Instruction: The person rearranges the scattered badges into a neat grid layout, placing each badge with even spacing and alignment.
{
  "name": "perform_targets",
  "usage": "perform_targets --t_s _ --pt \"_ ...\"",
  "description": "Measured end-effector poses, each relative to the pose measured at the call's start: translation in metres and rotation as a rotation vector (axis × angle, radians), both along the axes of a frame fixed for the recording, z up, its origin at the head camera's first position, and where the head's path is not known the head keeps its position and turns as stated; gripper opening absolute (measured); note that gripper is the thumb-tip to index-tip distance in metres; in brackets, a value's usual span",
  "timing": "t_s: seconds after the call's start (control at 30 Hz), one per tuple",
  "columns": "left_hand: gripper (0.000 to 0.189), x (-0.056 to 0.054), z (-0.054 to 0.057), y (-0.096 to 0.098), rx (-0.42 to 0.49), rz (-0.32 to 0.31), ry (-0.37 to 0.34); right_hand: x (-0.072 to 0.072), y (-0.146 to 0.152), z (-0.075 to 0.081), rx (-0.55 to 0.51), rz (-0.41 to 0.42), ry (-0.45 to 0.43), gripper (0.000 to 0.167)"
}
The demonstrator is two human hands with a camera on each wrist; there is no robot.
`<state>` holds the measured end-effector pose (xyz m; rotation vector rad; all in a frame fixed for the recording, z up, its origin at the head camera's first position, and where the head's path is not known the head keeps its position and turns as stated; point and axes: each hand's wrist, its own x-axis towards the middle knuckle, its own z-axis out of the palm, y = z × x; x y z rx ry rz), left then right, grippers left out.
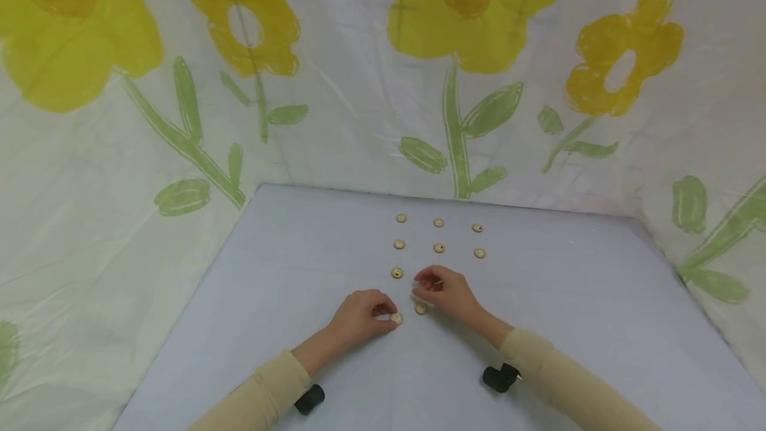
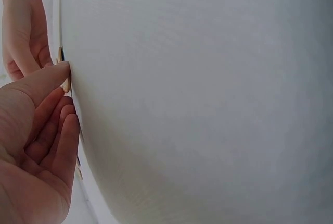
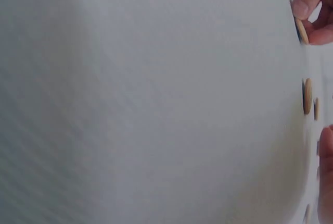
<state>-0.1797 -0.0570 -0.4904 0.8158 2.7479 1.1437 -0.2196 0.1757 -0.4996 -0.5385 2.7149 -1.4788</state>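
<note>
My left hand (image 1: 363, 314) pinches a small round wooden disc (image 1: 396, 318) between thumb and fingertips, low at the tabletop. In the right wrist view that disc (image 3: 302, 30) shows edge-on between the thumb and a finger. Just right of it lies a second wooden disc (image 1: 421, 308), dark-marked on top. My right hand (image 1: 449, 292) hovers beyond this second disc, its fingers loosely bent with a gap to the thumb and nothing visible between them. Only part of the right hand (image 3: 327, 169) enters its own wrist view. Beyond both hands, another disc (image 1: 397, 273) lies flat.
Several more discs lie farther back in loose rows, among them a middle disc (image 1: 439, 247) and a right disc (image 1: 480, 253). All rest on a pale table (image 1: 287, 245). Behind it hangs a white curtain (image 1: 347, 98) with yellow flowers. Black wrist devices (image 1: 500, 378) sit under the sleeves.
</note>
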Motion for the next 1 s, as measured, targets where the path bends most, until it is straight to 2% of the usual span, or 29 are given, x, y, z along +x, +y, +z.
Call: perform_targets --t_s 0.73,1.0 --pt "0.012 0.002 0.001 0.000 -0.010 0.008 0.018 0.028 0.012 -0.002 -0.001 0.001 -0.027 0.022" --pt "0.012 0.001 -0.001 0.000 -0.006 0.004 0.019 0.031 0.016 -0.012 0.037 0.014 0.034 0.021"
